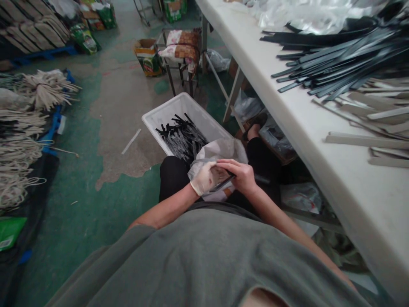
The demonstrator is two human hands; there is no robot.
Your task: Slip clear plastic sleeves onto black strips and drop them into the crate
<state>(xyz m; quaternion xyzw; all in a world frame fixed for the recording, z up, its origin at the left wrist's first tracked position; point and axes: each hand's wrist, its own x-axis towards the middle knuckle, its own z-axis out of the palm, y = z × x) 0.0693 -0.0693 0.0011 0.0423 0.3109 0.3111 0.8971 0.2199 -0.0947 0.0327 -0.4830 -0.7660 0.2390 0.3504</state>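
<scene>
Over my lap, my left hand (203, 179) wears a pale glove and is closed around one end of a dark strip (223, 182). The fingers of my right hand (241, 174) are pressed on the strip's other end, near the left fingertips. A clear plastic bag (220, 149) lies just beyond both hands, partly over my legs. Past my knees a white plastic bin (204, 117) holds many black strips (183, 138), some in clear wrapping.
A white table (306, 157) runs along the right, with piles of black strips (335, 64), beige strips (380, 115) and clear plastic. A stool (182, 51) and cardboard box (148, 55) stand ahead. Bundled cords (22, 157) lie at left.
</scene>
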